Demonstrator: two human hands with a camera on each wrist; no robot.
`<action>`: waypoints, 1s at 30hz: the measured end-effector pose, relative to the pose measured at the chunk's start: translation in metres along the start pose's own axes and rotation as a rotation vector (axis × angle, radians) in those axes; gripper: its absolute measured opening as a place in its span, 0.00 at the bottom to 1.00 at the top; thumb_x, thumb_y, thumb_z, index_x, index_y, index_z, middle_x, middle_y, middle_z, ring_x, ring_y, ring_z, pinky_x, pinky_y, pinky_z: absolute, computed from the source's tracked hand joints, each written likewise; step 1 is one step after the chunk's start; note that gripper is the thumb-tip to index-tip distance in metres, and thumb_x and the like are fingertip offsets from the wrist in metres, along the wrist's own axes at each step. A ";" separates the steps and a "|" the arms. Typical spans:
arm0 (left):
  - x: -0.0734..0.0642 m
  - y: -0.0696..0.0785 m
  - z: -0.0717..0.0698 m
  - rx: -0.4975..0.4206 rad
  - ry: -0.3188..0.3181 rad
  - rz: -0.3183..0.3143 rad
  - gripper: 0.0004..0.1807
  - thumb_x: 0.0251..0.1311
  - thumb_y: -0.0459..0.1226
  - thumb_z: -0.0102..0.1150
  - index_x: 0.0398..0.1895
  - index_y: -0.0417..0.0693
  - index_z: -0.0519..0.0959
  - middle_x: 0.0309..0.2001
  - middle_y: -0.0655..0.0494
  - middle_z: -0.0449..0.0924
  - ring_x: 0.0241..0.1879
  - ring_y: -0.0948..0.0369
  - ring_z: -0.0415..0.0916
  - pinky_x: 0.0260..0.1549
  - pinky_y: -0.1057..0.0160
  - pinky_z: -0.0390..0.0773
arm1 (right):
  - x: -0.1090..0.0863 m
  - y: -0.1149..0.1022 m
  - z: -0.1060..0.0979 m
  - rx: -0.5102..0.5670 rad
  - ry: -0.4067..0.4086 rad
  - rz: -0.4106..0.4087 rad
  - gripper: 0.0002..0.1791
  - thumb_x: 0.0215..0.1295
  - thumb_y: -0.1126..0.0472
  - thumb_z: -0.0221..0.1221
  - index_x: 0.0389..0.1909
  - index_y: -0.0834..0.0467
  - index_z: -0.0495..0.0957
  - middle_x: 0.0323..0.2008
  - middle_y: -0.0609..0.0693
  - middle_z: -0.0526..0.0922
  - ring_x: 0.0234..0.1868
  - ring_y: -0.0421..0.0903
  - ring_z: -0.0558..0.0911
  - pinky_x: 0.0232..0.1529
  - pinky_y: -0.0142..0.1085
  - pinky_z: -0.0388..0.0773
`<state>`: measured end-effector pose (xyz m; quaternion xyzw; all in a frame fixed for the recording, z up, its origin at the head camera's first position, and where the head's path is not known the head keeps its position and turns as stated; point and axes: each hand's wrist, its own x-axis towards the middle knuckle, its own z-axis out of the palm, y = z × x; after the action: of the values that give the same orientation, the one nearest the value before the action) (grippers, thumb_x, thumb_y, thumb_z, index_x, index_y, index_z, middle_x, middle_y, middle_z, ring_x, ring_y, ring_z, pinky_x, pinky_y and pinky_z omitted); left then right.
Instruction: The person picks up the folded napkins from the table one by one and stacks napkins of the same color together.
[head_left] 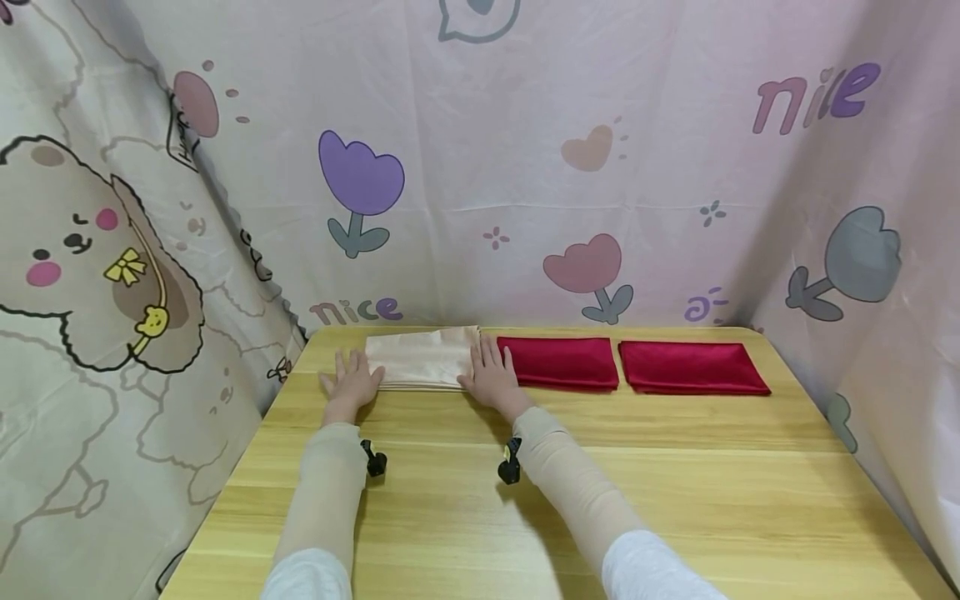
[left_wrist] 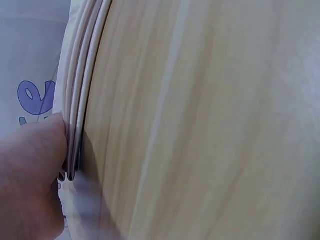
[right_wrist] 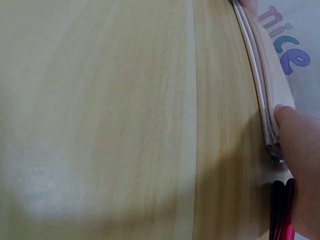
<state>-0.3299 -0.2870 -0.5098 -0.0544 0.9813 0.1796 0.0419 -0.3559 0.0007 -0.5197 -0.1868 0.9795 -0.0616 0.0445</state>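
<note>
The cream cloth point(head_left: 423, 360), folded into a long flat rectangle, looks light and soft, with little stiffness of its own; its satiny face would probably slide easily, and the layers could slip over one another if only the top one were caught. It does not seem fragile, though creasing is likely. The surest hold would be at both short ends, thumbs against the near edge and fingers over the top, taking all the layers together. It is pale with a faint sheen, its near side showing several stacked, rounded folds, its far right corner slightly peaked. It lies along the far edge of the bench point(head_left: 450, 533), toward the far left corner. The left hand point(head_left: 354, 382) rests at its left end and the right hand point(head_left: 492, 375) on its right end, both with fingers extended rather than curled round it. Just beside the right hand lies a glossy red cloth point(head_left: 558, 363), folded; beyond it, nearer the far right corner, is a second red cloth point(head_left: 693, 368).
</note>
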 end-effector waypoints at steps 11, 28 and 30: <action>-0.002 -0.008 -0.004 0.057 0.016 -0.010 0.43 0.73 0.58 0.31 0.77 0.37 0.38 0.78 0.36 0.30 0.76 0.38 0.22 0.64 0.25 0.25 | -0.003 0.011 0.002 0.056 0.031 -0.013 0.43 0.73 0.32 0.34 0.78 0.53 0.38 0.79 0.51 0.32 0.79 0.49 0.31 0.77 0.53 0.32; -0.022 -0.011 -0.016 0.080 0.062 0.021 0.43 0.73 0.58 0.29 0.77 0.40 0.32 0.77 0.41 0.21 0.75 0.42 0.14 0.63 0.26 0.19 | -0.028 0.041 -0.008 0.067 0.092 -0.096 0.43 0.72 0.35 0.42 0.77 0.57 0.46 0.79 0.56 0.41 0.80 0.55 0.38 0.76 0.57 0.39; -0.025 -0.011 -0.016 0.078 0.077 0.029 0.43 0.73 0.58 0.30 0.77 0.42 0.31 0.77 0.41 0.21 0.75 0.42 0.13 0.62 0.27 0.18 | -0.031 0.046 -0.007 0.061 0.109 -0.109 0.42 0.72 0.36 0.44 0.77 0.57 0.48 0.79 0.56 0.43 0.79 0.55 0.39 0.76 0.57 0.40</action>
<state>-0.3046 -0.3008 -0.4960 -0.0453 0.9891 0.1398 0.0037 -0.3448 0.0553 -0.5168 -0.2347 0.9665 -0.1035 -0.0066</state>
